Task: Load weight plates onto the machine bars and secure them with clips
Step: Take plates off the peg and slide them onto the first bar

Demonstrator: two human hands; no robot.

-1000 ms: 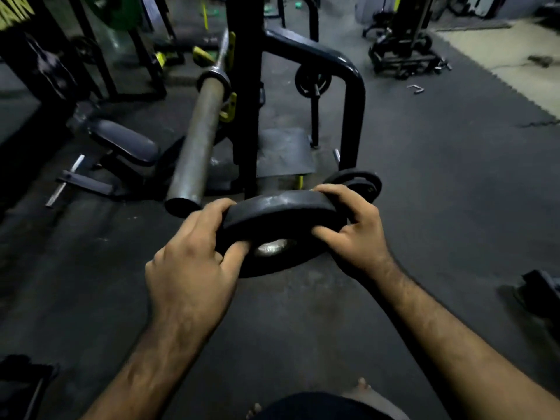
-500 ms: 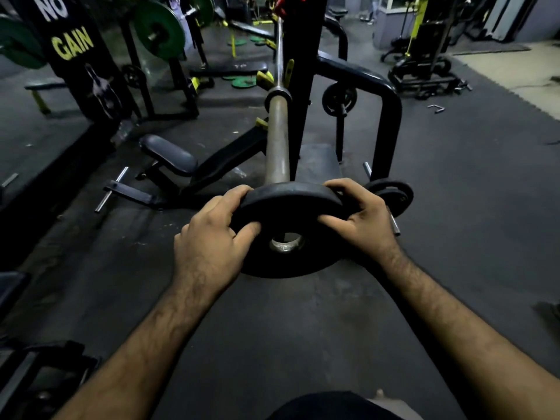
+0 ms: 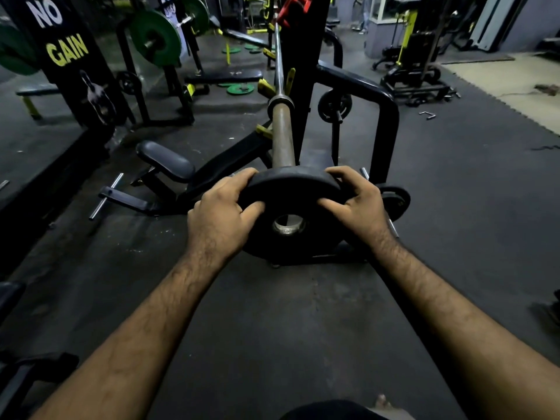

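Dim gym, rubber floor (image 3: 454, 207). Left hand (image 3: 218, 216) and right hand (image 3: 357, 201) clamp the black weight plate (image 3: 291, 204) by opposite rims, barbell sleeve (image 3: 283, 137) just beyond; looks heavy, rigid, keep both hands on.

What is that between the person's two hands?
In the head view, a black weight plate sits between the left hand and right hand, its centre hole lined up with the bar sleeve.

Single view only, worn on my head, wide-angle. It looks forward and down along my forearms, close on my left hand (image 3: 222, 215) and right hand (image 3: 357, 201). Bar sleeve (image 3: 283, 137) runs straight away from the lens. Gym floor (image 3: 472, 207) fills the frame's edges.
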